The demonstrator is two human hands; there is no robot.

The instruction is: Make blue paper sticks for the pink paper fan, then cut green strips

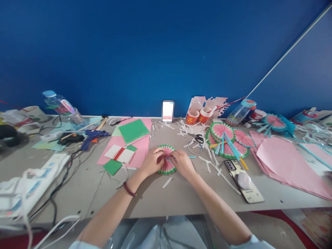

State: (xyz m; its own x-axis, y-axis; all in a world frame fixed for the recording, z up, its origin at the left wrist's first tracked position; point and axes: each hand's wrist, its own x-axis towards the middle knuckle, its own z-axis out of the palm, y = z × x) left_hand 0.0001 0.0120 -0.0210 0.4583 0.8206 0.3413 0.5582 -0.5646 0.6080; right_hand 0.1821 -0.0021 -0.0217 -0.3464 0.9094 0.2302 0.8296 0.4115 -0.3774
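Note:
A round pleated paper fan (166, 157), pink with a white and green rim, lies on the grey table (160, 197) straight ahead. My left hand (152, 162) grips its left side with curled fingers; a dark red bead bracelet sits on that wrist. My right hand (183, 162) pinches the fan's right side near the centre, where a pale blue strip shows. Both hands cover part of the fan.
Pink and green paper sheets (129, 138) lie left of the fan. Finished fans with blue sticks (227, 140), scissors (199, 139), paper cups (198, 116) and white paper scraps sit to the right. A phone (243, 181) lies near the front edge. Glue gun (90, 136), power strip (36, 180) and cables are on the left.

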